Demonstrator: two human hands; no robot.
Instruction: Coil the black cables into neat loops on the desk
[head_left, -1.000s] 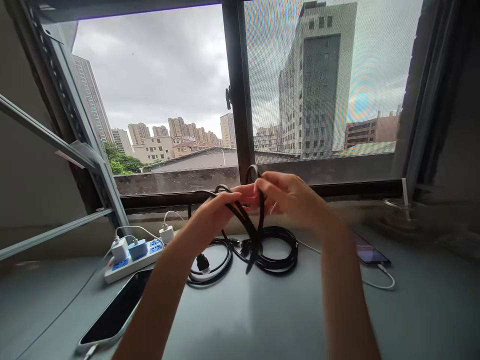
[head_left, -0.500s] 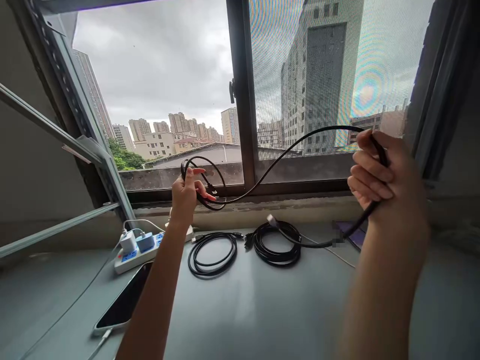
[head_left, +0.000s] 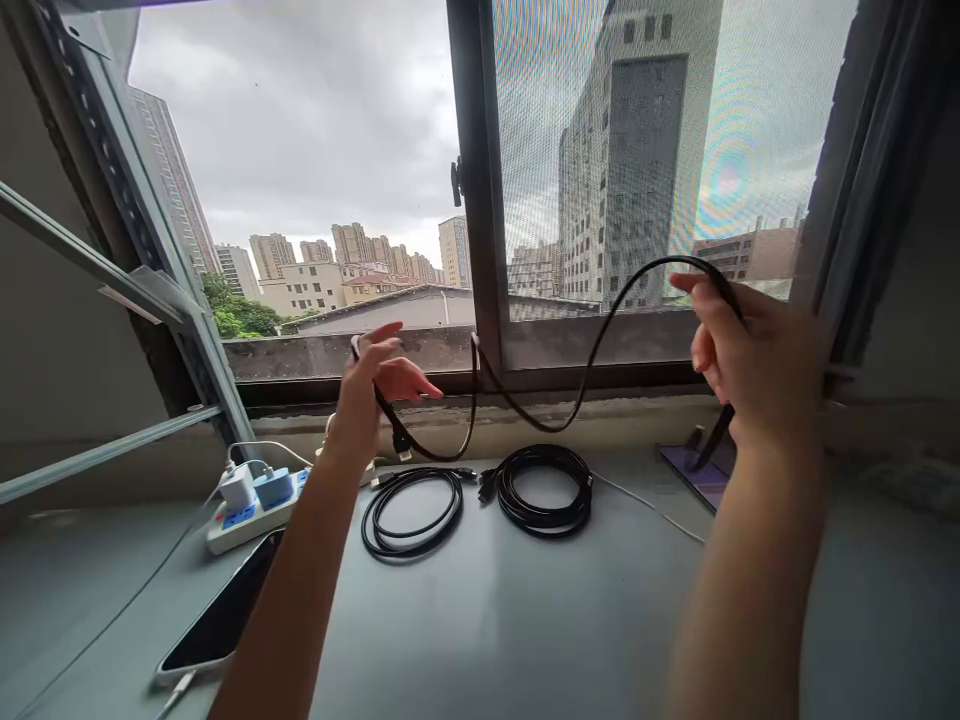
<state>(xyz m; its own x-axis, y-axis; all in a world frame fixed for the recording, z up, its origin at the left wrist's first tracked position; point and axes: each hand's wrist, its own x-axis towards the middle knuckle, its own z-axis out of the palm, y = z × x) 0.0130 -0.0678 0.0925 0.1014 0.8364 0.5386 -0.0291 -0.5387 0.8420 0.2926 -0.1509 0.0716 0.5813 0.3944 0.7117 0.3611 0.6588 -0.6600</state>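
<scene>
Holding its fingers apart, the left hand is risking dropping the thin, looping black cable the right hand is clasping.

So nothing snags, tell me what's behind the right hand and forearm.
A purple-screened phone and a thin white cable disappear behind the forearm. The phone's remainder, the white cable's continuation and the stretch of black cable inside the right hand are covered.

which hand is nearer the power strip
Left. The left hand is raised above and to the right of the power strip; the right hand is also raised, but much farther to its right.
</scene>
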